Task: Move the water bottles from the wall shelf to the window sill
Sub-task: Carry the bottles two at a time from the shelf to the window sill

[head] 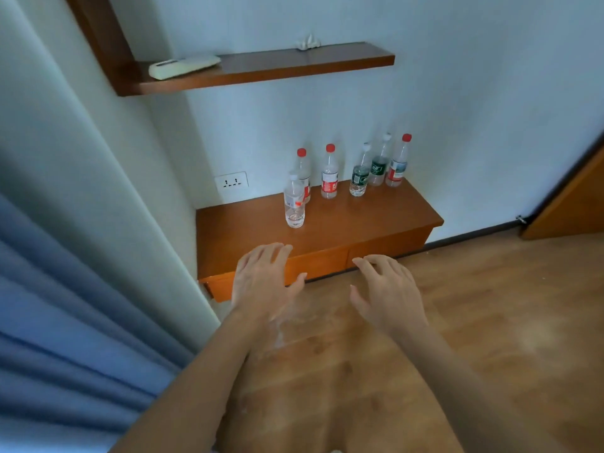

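Hovering before the low orange-brown wooden wall shelf (376, 220), both hands are held spread and empty.
Six clear plastic water bottles (294, 204) are stood upright on it, beyond the left hand (264, 279) and right hand (389, 289); the three crowded together could be toppled if one is grabbed carelessly.

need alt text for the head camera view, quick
The left hand and right hand, both open and empty, hover before six water bottles standing on a low wooden shelf by a white wall. A higher shelf holds a white remote; a blue curtain hangs at the left.
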`<state>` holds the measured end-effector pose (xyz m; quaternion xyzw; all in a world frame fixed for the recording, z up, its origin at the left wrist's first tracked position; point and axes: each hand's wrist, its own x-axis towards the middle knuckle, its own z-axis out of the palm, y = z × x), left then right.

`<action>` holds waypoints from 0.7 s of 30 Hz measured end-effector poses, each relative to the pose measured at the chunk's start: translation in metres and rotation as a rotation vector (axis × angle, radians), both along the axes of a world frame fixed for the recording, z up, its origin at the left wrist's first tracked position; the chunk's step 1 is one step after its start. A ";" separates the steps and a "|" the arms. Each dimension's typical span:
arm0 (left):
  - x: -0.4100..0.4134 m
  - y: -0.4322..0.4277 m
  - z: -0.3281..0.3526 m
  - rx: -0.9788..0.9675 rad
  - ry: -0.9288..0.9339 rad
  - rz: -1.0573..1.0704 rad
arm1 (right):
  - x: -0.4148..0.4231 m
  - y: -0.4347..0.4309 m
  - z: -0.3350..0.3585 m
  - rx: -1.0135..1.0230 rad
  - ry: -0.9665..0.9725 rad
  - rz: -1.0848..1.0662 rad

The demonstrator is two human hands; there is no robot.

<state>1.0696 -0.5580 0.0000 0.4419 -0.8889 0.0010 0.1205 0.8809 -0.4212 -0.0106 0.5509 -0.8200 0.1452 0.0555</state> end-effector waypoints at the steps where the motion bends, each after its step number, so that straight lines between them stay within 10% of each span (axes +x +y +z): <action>1: -0.011 -0.010 0.001 -0.002 -0.010 0.008 | -0.015 -0.010 -0.001 -0.004 -0.005 0.007; 21: -0.122 -0.200 -0.049 0.072 -0.030 0.216 | -0.167 -0.230 -0.048 0.057 -0.103 0.127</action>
